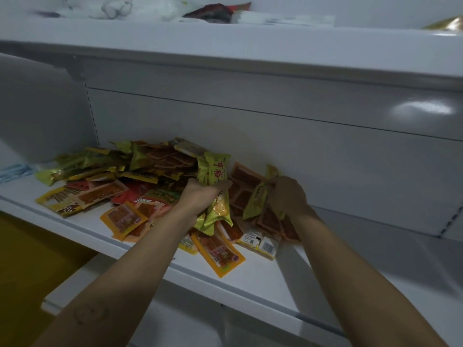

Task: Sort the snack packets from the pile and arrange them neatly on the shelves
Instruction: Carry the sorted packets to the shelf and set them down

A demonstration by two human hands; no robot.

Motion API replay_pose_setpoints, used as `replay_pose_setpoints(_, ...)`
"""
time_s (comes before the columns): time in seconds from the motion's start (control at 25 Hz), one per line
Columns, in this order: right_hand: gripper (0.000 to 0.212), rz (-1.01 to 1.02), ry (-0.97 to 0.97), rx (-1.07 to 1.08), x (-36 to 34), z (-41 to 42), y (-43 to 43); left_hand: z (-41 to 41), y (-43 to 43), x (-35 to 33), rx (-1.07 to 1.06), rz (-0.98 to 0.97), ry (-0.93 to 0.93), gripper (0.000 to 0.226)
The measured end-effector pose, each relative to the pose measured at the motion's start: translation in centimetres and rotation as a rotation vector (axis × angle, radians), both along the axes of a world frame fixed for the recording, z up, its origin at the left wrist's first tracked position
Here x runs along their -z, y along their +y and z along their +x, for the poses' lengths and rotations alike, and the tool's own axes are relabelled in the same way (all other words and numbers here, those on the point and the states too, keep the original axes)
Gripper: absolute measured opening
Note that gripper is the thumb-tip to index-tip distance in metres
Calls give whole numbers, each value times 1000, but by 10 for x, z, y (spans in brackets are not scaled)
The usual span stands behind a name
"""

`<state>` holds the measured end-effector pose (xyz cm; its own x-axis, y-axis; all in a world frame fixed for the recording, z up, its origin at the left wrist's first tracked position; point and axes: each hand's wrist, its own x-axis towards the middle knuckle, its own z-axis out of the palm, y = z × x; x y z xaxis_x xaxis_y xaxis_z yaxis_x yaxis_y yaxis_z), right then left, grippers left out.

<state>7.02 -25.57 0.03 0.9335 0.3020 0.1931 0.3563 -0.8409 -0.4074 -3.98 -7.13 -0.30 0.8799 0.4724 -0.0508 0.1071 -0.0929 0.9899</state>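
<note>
Near the back edge of the shelf [250, 276], the left hand [200, 194] clutches a bundle of green snack packets [214, 171] while the right hand [288, 196] grips another green packet [254, 202] over the pile [120, 176].

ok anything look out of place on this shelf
A blue item, maybe a face mask, lies far left on the shelf, not a snack. The snack packets are a jumbled, overlapping pile, and one orange packet lies askew near the front edge.
</note>
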Motion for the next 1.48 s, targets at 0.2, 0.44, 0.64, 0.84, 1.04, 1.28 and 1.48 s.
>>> replay_pose_setpoints(0.2, 63, -272, 155, 120, 18, 5, 50, 17, 31, 6, 47, -62, 0, 123)
replay_pose_setpoints(0.44, 83, -330, 176, 197, 20, 4, 70, 35, 43, 11, 160, -127, -23, 48)
replay_pose_setpoints(0.64, 76, 101, 207, 193, 17, 6, 50, 52, 39, 14, 229, -170, 4, 83)
replay_pose_setpoints(0.84, 69, 592, 117, 168, 1, -20, 19, 59, 13, 5, 269, -146, 0, 95)
replay_pose_setpoints(1.04, 61, 1000, 31, 186, -23, -52, -41, 72, -47, -3, 314, -91, -38, 119)
replay_pose_setpoints(1.28, 50, 1195, 12, 139, -31, -98, -130, 55, -165, -30, 527, -194, -29, 61)
replay_pose_setpoints(1.48, 59, 1055, 155, 187, -29, -139, -230, 33, -269, -28, 701, -219, -44, 56)
